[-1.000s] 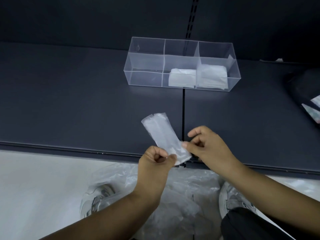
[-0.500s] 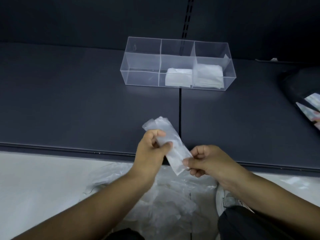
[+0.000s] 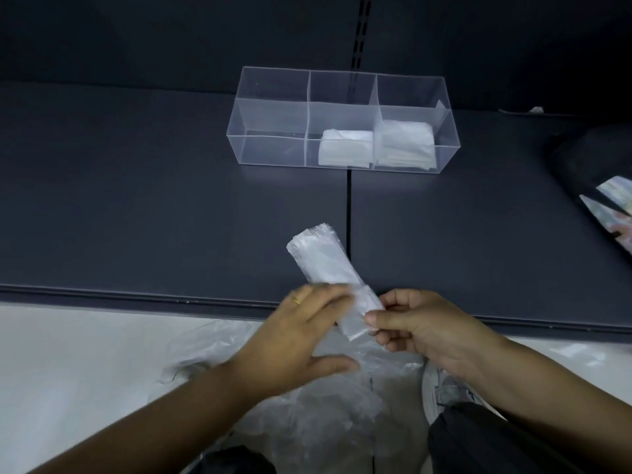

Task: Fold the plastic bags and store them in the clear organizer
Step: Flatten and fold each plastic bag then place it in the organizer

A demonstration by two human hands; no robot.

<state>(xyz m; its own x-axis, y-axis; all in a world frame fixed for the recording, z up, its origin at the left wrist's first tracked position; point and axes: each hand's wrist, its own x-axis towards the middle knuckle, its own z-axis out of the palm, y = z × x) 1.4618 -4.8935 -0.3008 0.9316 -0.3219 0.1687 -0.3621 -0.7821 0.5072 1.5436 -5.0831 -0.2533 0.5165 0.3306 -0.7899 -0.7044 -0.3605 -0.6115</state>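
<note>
Dark grey shelf [image 3: 136, 200] before you carries the clear organizer [image 3: 273, 97], folded bags [image 3: 345, 147] in its middle and right compartments. Nearer, your right hand [image 3: 420, 330] pinches the near end of the folded plastic bag strip [image 3: 321, 258]; your left hand [image 3: 297, 336], blurred, lays straight fingers across it.

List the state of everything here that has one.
Bag strip: folded narrow, unstored, its near end pinched by the right grip.
Left grip: fingers straight, laid on the strip.
Clear organizer: left compartment empty.
Middle folded bag: stored.
Right stack of folded bags: stored.
Loose bags: crumpled, unfolded.
</note>
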